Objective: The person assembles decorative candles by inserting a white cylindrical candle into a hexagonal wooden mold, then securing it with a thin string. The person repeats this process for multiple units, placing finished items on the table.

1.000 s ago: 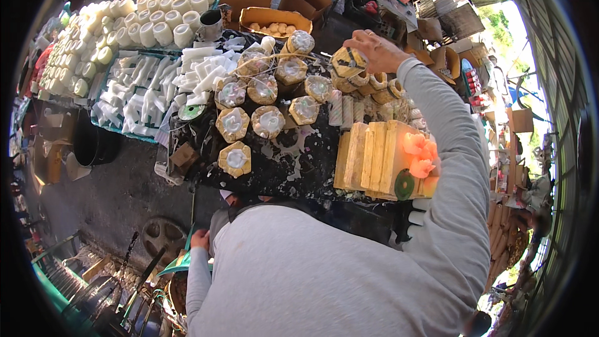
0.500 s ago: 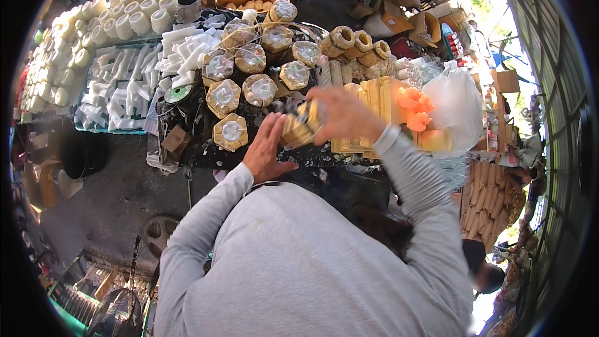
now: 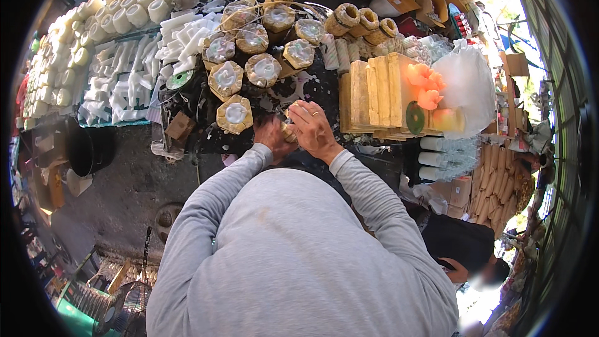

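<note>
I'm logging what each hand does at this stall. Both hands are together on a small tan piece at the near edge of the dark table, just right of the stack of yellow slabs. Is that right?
Not quite. In the head view the left hand and right hand do meet on the small tan piece at the dark table, but they are left of the stack of yellow slabs, not right of it.

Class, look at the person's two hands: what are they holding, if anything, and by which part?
Both the left hand and right hand close around a small tan object; fingers cover most of it, so the exact part cannot be told.

bright daylight | glare upper right | soft shadows | strong fisheye bending, dark rim | centre sharp
</note>
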`<move>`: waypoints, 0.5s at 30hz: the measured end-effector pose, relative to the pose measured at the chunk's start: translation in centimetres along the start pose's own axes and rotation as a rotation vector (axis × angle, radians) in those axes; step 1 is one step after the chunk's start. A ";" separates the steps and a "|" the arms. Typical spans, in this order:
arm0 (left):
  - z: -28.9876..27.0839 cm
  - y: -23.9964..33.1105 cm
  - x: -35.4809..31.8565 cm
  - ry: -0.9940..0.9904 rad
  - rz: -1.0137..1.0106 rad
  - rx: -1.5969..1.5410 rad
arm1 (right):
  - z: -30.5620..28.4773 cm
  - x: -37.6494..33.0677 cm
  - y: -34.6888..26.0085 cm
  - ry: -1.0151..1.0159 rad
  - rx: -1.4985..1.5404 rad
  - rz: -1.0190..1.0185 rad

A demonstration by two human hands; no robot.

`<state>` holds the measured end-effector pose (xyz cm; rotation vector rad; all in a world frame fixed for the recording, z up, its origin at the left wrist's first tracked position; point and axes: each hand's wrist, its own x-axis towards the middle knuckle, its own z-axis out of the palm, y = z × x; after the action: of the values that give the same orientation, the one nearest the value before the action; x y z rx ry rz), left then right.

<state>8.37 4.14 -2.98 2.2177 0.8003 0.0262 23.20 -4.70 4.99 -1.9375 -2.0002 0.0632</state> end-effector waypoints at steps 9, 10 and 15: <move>-4.2 4.2 -0.8 -0.289 -0.193 0.212 | 6.1 -0.1 2.7 0.138 0.230 0.754; -4.3 4.4 -0.8 -0.285 -0.213 0.211 | 6.7 -0.2 3.4 0.175 0.252 0.832; -3.7 4.4 -0.1 -0.273 -0.240 0.240 | 11.1 -0.3 8.1 0.450 1.017 1.519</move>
<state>9.73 4.24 2.58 2.2631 0.9477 -0.5019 27.87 -2.13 -7.74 -1.8924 0.1781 0.7300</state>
